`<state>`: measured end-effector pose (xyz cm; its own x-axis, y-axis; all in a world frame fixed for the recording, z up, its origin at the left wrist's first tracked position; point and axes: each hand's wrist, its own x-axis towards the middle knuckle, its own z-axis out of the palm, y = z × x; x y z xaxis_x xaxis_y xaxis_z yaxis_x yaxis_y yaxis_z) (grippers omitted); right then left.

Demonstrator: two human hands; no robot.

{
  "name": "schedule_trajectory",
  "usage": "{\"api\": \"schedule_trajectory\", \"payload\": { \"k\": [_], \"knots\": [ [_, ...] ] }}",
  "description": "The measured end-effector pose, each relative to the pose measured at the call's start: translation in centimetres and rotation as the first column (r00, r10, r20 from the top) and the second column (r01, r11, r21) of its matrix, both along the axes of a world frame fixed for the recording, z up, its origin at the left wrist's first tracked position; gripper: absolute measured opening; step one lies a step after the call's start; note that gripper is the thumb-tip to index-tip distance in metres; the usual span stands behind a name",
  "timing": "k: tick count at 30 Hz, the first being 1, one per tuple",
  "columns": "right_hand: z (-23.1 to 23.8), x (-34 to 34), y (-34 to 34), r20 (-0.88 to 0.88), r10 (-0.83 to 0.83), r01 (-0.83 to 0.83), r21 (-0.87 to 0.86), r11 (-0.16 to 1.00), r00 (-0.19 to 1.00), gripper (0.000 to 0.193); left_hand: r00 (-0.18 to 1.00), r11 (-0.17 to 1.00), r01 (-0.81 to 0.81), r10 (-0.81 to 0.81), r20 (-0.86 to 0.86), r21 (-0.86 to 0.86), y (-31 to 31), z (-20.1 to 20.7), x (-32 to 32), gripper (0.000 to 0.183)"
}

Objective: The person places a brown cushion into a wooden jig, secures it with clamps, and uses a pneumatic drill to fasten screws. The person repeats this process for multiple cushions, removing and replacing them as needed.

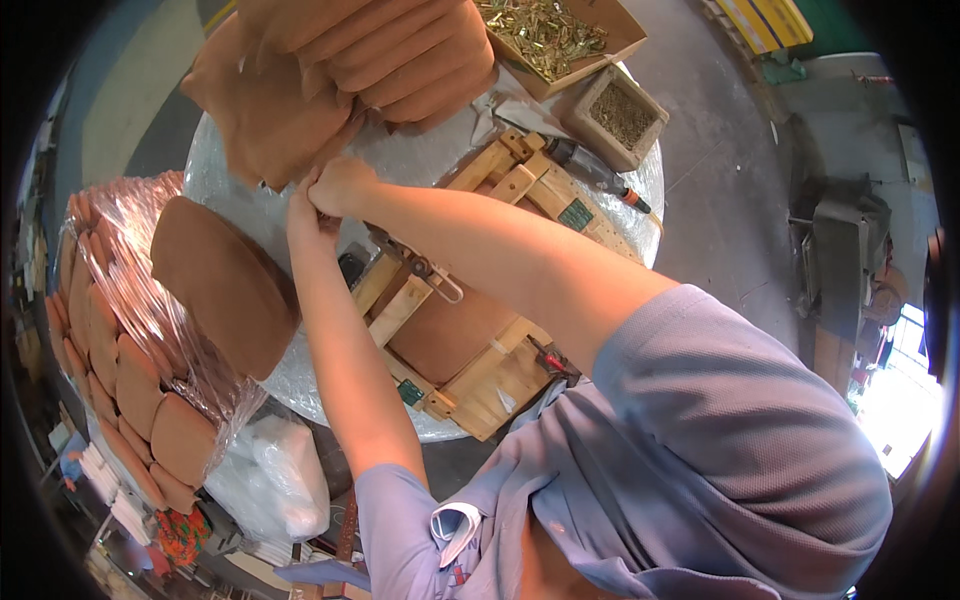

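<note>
My left hand [307, 207] and my right hand [343, 187] are closed and pressed together at the table's far left. Whatever they may hold is hidden by the fingers. Just beyond them rises a pile of brown padded pieces [400, 60], its lower edge close to my fingertips. Below my right forearm lies a wooden frame [400, 310] with a metal toggle clamp [422, 268] on its left side and a brown panel [450, 335] inside it. Part of this frame is covered by the forearm.
Brown rounded panels [225, 285] stand left of the table, beside plastic-wrapped stacks [120, 350]. At the back right are a cardboard box [615, 35] of brass-coloured hardware, a square tub [645, 145] of small metal pieces and a power driver [590, 168]. A red-handled tool [552, 357] rests on the frame's near edge.
</note>
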<state>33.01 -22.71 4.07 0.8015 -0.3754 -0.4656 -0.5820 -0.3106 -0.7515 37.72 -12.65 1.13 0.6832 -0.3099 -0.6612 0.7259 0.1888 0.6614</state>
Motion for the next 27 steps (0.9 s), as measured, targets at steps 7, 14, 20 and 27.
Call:
{"api": "schedule_trajectory", "payload": {
  "k": [7, 14, 20, 27],
  "knots": [
    [1.1, -0.5, 0.8, -0.047, 0.068, -0.068, 0.011, 0.998, 0.997, 0.057, 1.0, 0.991, 0.024, -0.021, 0.022, -0.133, 2.0, -2.4, 0.6, 0.028],
    [0.4, -1.0, -0.6, 0.058, 0.08, -0.083, 0.045, 0.996, 0.995, 0.065, 0.95, 0.931, -0.16, 0.054, 0.308, 0.329, 0.6, 3.3, -7.5, 0.042],
    [1.3, -16.4, -8.0, 0.327, -0.336, 0.201, 0.383, 0.902, 0.883, 0.062, 0.46, 0.827, -0.391, -0.206, 0.864, 0.405, 9.9, 4.9, -24.1, 0.038],
    [-1.5, -55.7, -13.4, 0.146, -0.65, 0.612, 0.236, 0.755, 0.745, 0.027, 0.83, 0.706, -0.305, -0.132, 0.542, 0.639, 26.0, -3.6, -53.3, 0.024]
  ]
}}
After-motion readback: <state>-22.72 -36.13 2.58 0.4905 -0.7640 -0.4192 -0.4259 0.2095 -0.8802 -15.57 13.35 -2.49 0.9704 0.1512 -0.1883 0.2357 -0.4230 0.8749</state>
